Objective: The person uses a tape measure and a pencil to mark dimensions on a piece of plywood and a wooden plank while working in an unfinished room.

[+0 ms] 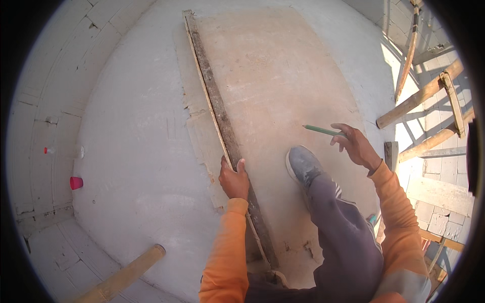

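My left hand (234, 179) grips a long, narrow wooden strip (214, 91), its thumb on the upper face and its fingers around the left edge. The strip's weathered dark face runs lengthwise over a broad tan board (273, 75), close to that board's left side. Over the board's right part, my right hand (354, 146) holds a green pencil (322, 130) between thumb and fingers, its tip pointing left. The tip appears apart from the strip. My shoe (303, 163) rests on the board between both hands.
Pale block walls (49, 94) border the grey floor (129, 151). A pink cup (76, 183) and a bottle with a red cap (47, 150) are at the left wall. One bamboo pole (125, 270) juts in at lower left; bamboo poles (420, 94) stand on the right.
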A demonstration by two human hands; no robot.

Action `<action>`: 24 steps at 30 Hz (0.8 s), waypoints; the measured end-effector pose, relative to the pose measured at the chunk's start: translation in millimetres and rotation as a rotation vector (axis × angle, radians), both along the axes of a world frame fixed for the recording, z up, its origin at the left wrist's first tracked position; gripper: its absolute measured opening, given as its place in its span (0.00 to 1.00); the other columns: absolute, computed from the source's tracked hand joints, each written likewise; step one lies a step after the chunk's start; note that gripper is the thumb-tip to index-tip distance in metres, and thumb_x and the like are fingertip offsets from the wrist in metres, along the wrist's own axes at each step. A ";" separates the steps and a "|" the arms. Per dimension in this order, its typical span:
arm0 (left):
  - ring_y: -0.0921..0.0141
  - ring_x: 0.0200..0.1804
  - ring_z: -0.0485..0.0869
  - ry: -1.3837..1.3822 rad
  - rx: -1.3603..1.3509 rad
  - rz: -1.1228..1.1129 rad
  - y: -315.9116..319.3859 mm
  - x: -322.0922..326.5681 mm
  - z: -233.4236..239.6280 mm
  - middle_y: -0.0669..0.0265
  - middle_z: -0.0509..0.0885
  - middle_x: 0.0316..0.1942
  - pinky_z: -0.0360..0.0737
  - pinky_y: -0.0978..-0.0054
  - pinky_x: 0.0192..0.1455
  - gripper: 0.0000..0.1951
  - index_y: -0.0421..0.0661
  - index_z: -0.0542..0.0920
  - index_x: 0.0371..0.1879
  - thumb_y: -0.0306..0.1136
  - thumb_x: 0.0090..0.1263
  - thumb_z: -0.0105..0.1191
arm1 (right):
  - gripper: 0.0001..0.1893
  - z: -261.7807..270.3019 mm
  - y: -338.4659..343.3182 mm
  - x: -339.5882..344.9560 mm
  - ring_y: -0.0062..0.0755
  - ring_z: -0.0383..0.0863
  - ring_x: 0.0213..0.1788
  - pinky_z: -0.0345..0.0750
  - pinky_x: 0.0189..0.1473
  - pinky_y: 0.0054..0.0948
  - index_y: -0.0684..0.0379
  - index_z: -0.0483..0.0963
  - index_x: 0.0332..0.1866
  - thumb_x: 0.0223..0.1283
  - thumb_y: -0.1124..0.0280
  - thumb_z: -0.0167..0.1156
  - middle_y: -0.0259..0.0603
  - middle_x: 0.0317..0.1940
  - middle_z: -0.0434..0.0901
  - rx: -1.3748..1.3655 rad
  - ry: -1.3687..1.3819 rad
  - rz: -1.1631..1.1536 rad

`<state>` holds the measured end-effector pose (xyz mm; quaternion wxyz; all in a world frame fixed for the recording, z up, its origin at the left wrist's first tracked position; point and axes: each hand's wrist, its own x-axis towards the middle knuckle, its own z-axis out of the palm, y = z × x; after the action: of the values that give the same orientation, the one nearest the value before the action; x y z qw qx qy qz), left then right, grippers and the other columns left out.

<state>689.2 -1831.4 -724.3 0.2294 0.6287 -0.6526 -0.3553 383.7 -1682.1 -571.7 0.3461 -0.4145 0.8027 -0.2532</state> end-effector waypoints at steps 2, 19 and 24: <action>0.41 0.54 0.86 -0.025 0.000 0.005 -0.5 -2.0 3.9 0.36 0.86 0.52 0.83 0.52 0.57 0.30 0.31 0.76 0.64 0.36 0.67 0.69 | 0.14 32.0 103.1 21.8 0.25 0.79 0.32 0.78 0.39 0.27 0.68 0.77 0.57 0.77 0.69 0.55 0.36 0.33 0.84 0.096 0.026 -0.208; 0.41 0.61 0.82 -0.217 0.040 -0.073 8.4 1.6 -14.8 0.38 0.83 0.59 0.80 0.48 0.65 0.40 0.32 0.71 0.70 0.51 0.69 0.67 | 0.11 -34.2 625.6 255.3 0.25 0.74 0.29 0.73 0.37 0.30 0.65 0.84 0.40 0.63 0.67 0.68 0.35 0.23 0.78 0.093 0.388 -1.262; 0.43 0.65 0.80 -0.276 -0.006 -0.095 5.4 -3.0 -8.6 0.38 0.80 0.63 0.77 0.49 0.68 0.43 0.31 0.70 0.71 0.54 0.68 0.67 | 0.13 -119.9 678.2 296.1 0.25 0.77 0.32 0.76 0.38 0.30 0.64 0.85 0.45 0.62 0.65 0.69 0.33 0.27 0.78 0.154 0.172 -1.458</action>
<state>686.1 -1826.1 -732.9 0.1223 0.6391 -0.7082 -0.2740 679.8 -1003.9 -691.5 0.0538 0.2311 0.9142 -0.3284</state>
